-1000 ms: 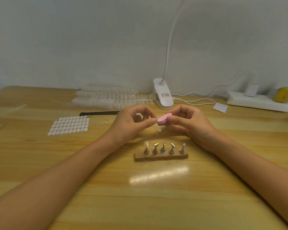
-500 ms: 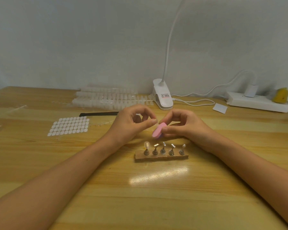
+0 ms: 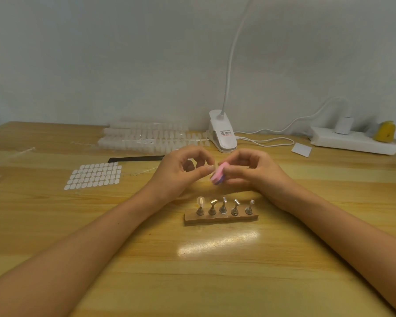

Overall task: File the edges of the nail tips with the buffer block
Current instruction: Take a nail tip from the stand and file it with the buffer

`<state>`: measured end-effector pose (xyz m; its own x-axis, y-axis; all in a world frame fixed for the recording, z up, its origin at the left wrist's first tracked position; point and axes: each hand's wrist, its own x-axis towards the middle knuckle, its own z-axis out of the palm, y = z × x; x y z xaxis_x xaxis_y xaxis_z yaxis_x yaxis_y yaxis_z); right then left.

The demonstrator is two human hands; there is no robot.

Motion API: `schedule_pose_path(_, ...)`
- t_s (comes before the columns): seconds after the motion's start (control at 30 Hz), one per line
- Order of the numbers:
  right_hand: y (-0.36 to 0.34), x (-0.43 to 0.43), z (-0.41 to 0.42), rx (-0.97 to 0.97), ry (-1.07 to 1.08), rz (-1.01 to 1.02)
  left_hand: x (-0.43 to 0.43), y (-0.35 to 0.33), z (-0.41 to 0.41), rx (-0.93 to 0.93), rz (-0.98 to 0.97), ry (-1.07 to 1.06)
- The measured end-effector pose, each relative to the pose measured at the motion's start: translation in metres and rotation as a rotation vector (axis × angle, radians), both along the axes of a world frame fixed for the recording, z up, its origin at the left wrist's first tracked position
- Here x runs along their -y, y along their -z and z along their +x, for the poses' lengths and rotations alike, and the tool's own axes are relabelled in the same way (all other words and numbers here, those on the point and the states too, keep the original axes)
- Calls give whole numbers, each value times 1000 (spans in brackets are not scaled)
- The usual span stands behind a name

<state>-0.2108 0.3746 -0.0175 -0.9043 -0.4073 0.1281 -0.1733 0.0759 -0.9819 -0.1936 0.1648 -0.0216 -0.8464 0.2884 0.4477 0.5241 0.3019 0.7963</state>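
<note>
Both hands are up over the wooden table [image 3: 215, 282], just behind the nail stand [image 3: 221, 218]. Right hand [image 3: 258, 172] grips the pink buffer block [image 3: 217, 176] w/ thumb & fingers; block is tilted, pink face up-left, a purple layer showing at its lower edge. Left hand [image 3: 181, 173] is pinched, thumb & index tip together right at the block's upper left end. Whatever it pinches is too small & blurred to make out, prob. a nail tip but can't tell. Hands nearly touch at the block.

Nail stand: brown base w/ five little metal posts in a row. The post at the far left of the stand carries a clear nail tip [image 3: 201, 201]; the other four show bare metal heads.

Behind & left of the stand: sheet of white oval stickers [image 3: 94, 176], a black strip [image 3: 135, 159] beyond it, then rows of clear nail tips in strips [image 3: 151, 138] near the wall. Straight behind the stand, past the hands: white clip lamp [image 3: 223, 136], its neck rising out of frame. Behind & right of the stand: white power strip [image 3: 354, 143] w/ a plug in it, a yellow object [image 3: 385, 131] at its end, a small white card [image 3: 301, 149] near it.
</note>
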Motion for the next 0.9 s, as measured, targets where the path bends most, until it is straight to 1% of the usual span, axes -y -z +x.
schedule_pose_path(0.07,-2,-2,-2,37,74,-115,0,0,0,19,-1,7)
schedule_pose_path(0.1,-2,-2,-2,43,76,-114,0,0,0,23,1,8)
schedule_pose_path(0.17,-2,0,0,13,1,2,0,0,0,22,0,3)
schedule_pose_path(0.2,0,1,1,-1,-21,24,0,0,0,19,-4,4)
schedule_pose_path(0.3,0,-1,-2,23,78,-110,0,0,0,27,11,10)
schedule_pose_path(0.33,0,-1,-3,30,89,-117,0,0,0,28,18,9)
schedule_pose_path(0.43,0,0,0,-3,-12,-1,0,-1,0,29,15,9)
schedule_pose_path(0.47,1,1,0,-8,1,-14,0,-1,0,35,17,12)
schedule_pose_path(0.53,1,0,-1,18,77,-107,0,-1,1,43,17,19)
schedule_pose_path(0.57,0,-1,-2,26,81,-113,-1,-1,1,41,12,20)
schedule_pose_path(0.67,1,1,1,-1,-24,11,0,-1,1,31,10,17)
schedule_pose_path(0.8,2,2,-1,8,86,-77,0,-1,1,36,26,20)
schedule_pose_path(0.9,2,3,2,-5,-22,0,1,-1,0,40,27,28)
